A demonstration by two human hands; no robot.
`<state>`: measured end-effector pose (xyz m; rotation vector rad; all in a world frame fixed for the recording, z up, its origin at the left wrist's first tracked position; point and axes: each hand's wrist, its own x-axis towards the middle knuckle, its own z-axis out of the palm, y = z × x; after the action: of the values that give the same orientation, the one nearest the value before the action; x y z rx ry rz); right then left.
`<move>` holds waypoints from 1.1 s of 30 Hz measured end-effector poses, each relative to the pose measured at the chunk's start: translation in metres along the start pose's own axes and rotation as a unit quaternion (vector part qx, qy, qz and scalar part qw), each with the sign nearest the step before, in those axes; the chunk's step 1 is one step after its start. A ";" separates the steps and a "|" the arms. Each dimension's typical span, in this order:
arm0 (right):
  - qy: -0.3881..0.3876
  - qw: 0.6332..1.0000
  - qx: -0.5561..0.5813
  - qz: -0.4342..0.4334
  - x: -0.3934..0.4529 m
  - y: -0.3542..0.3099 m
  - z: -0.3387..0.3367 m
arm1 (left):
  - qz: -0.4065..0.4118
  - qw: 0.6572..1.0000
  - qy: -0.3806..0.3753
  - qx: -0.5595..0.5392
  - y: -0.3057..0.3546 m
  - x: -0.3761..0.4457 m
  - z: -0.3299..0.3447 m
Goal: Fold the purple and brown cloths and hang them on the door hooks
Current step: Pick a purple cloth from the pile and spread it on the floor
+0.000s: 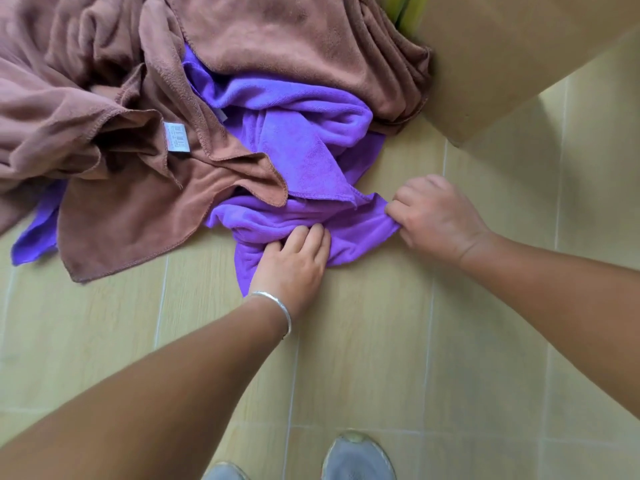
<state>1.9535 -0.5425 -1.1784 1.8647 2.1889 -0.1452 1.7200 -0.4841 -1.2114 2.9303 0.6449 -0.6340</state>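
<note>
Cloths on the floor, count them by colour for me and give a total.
Brown microfibre cloth: 1 that I can tell, though its folds could hide another
Purple microfibre cloth: 1, gripped by the left hand and the right hand
Total: 2 cloths

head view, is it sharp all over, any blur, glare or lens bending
Head view: soft, even light, no hard glare; mild motion blur on the purple cloth and both hands, left hand, right hand; brown cloth's white label unreadable; wide-angle bending curves the floor tile seams; shoes soft at the bottom edge.
</note>
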 end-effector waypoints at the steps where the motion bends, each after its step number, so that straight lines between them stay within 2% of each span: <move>1: -0.002 1.000 0.007 0.009 -0.002 0.000 -0.009 | -0.009 1.000 -0.003 -0.008 -0.003 -0.004 -0.005; 4: 0.001 0.999 0.027 0.029 -0.009 -0.009 -0.046 | -0.074 0.995 -0.036 -0.049 -0.023 -0.028 -0.028; 8: 0.021 0.999 0.043 0.025 -0.021 -0.024 -0.112 | -0.194 0.971 -0.057 -0.127 -0.067 -0.086 -0.077; 12: 0.048 0.998 0.051 -0.004 -0.026 -0.038 -0.189 | -0.196 0.966 -0.040 -0.163 -0.099 -0.148 -0.132; 16: 0.086 0.994 0.057 -0.036 -0.024 -0.049 -0.267 | -0.244 0.950 -0.027 -0.194 -0.114 -0.204 -0.189; 21: 0.103 0.990 0.048 -0.081 -0.004 -0.057 -0.377 | -0.316 0.919 -0.011 -0.234 -0.127 -0.267 -0.243; 25: 0.124 0.983 0.032 -0.130 0.026 -0.070 -0.467 | -0.389 0.879 -0.001 -0.274 -0.147 -0.309 -0.288; 33: 0.144 0.970 0.031 -0.193 0.090 -0.143 -0.614 | -0.491 0.816 0.045 -0.302 -0.215 -0.412 -0.353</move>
<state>1.7186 -0.3315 -0.6256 1.5462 2.7602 -0.0140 1.4235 -0.3918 -0.7170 1.8759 1.9592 -0.2250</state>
